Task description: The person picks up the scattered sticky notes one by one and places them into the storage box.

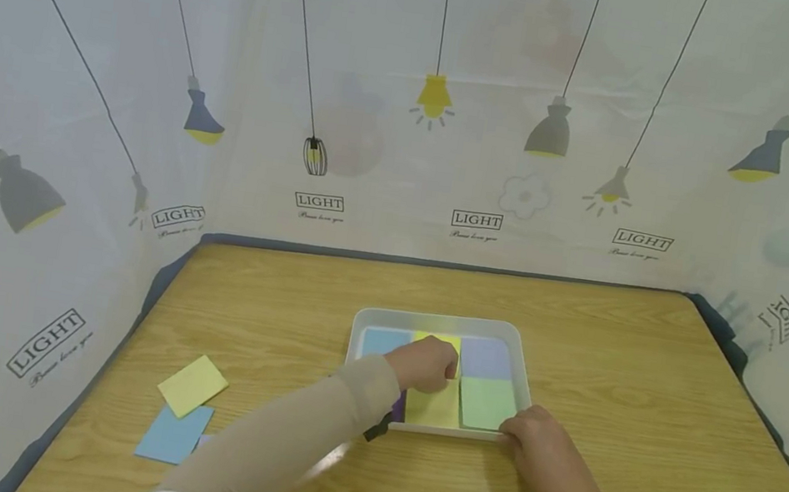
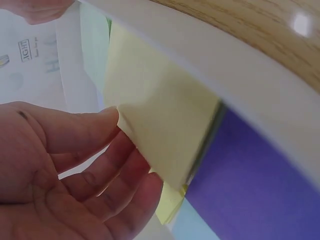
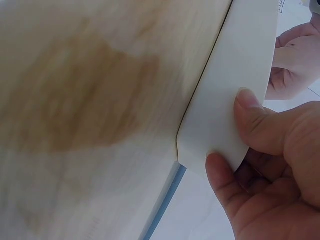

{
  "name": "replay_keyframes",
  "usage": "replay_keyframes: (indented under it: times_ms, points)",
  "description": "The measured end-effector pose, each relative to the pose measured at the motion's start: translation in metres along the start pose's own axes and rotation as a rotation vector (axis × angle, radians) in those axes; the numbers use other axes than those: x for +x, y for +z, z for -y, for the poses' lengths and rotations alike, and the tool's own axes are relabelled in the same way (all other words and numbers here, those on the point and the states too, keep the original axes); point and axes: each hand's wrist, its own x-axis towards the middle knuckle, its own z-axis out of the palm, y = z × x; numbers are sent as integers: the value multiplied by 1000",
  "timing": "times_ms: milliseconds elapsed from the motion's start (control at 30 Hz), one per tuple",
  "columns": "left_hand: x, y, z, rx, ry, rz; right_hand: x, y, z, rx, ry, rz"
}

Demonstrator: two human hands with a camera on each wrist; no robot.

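A white tray (image 1: 496,329) holds square sticky notes in a grid. My left hand (image 1: 423,364) reaches over its middle and pinches the edge of a pale yellow sticky note (image 2: 155,100), thumb on its upper face and fingertips at its edge. More yellow shows under and behind it. To one side lie a purple sticky note (image 2: 260,185) and a light blue one (image 1: 384,341); to the other, a lilac one (image 1: 486,358) and a green one (image 1: 487,404). My right hand (image 1: 547,452) grips the tray's near right corner, thumb on the wall (image 3: 220,90).
On the wooden table (image 1: 648,382), left of the tray, a yellow sticky note (image 1: 193,386) overlaps a blue one (image 1: 174,434). A lilac scrap (image 1: 204,439) peeks out beside my left sleeve. A printed white curtain (image 1: 370,150) surrounds the table's back and sides.
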Motion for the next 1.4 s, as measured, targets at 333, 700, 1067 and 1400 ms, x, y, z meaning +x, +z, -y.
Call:
replay_keyframes:
  times_ms: [333,700,1067,1400]
  points:
    - [-6,-1,1,-13,-2,-15,2,1,2,-13,11,-2]
    - [-23,-11,0,-3,31,-73,3,0,4,5,46,27]
    - [-51,-20,15,-104,65,-177,2,1,5,14,49,36]
    - [-61,-20,25,-79,5,-205,0,0,5,24,57,48]
